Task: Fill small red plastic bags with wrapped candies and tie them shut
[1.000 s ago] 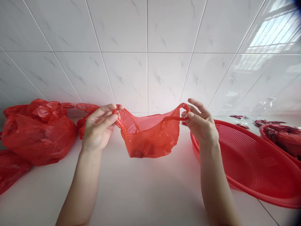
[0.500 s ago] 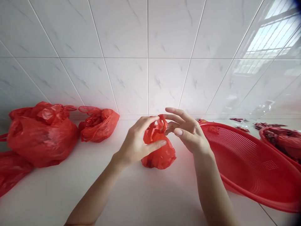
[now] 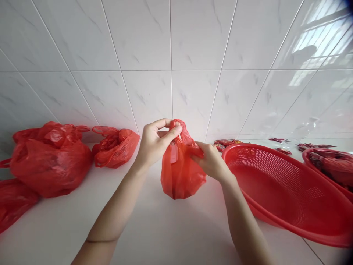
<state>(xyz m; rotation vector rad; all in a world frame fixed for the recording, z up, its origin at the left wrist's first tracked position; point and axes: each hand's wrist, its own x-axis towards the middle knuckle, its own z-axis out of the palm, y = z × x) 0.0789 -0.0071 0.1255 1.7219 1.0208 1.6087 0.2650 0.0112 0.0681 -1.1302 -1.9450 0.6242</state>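
A small red plastic bag (image 3: 182, 176) stands upright on the white surface between my hands, its top stretched upward. My left hand (image 3: 157, 141) pinches the bag's top handle between thumb and fingers. On the bag's right side is my right hand (image 3: 211, 160), its fingers reaching in behind the red plastic, so the fingertips are partly hidden and their grip cannot be made out. Something pale and rectangular shows through the bag near its upper left.
Big red bag (image 3: 52, 165) and smaller red bag (image 3: 117, 147) lie at the left. A red perforated basket (image 3: 275, 184) stands at the right, with a filled basket (image 3: 331, 165) beyond. Small packets (image 3: 224, 143) lie by the tiled wall (image 3: 193, 95).
The bag's top has been drawn up and stretched taller. My left hand has closed on the handle, and my right hand has moved from open beside the bag to its right side.
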